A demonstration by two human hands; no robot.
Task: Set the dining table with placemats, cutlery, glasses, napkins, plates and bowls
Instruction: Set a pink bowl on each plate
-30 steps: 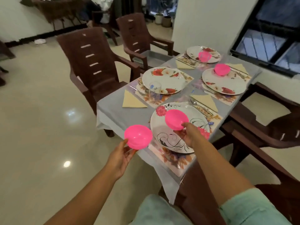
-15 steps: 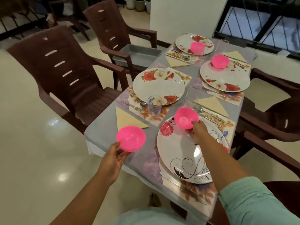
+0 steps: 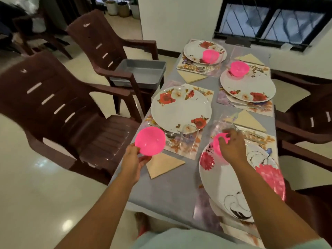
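Note:
My left hand [image 3: 133, 159] grips a pink bowl [image 3: 150, 141] by its near rim, held above the table's left edge. My right hand [image 3: 231, 147] covers a second pink bowl [image 3: 218, 142] that rests at the far left of the near white plate [image 3: 237, 180]. Whether it touches the plate is hidden by my fingers. A floral plate [image 3: 180, 109] on a placemat lies empty beyond the left bowl. Two far plates each carry a pink bowl [image 3: 239, 68] [image 3: 210, 56]. Folded napkins [image 3: 164, 166] [image 3: 247, 120] lie beside the settings.
Brown plastic chairs [image 3: 59, 112] [image 3: 106, 44] stand along the left, more on the right [image 3: 305, 123]. A grey tray [image 3: 139, 71] sits on the far left chair. Clear glasses [image 3: 189, 135] [image 3: 237, 51] stand on the table. A barred window [image 3: 269, 20] is behind.
I have moved closer, over the table. My right hand has lowered its bowl onto the near plate's far edge. My left hand has carried its bowl forward, toward the floral plate.

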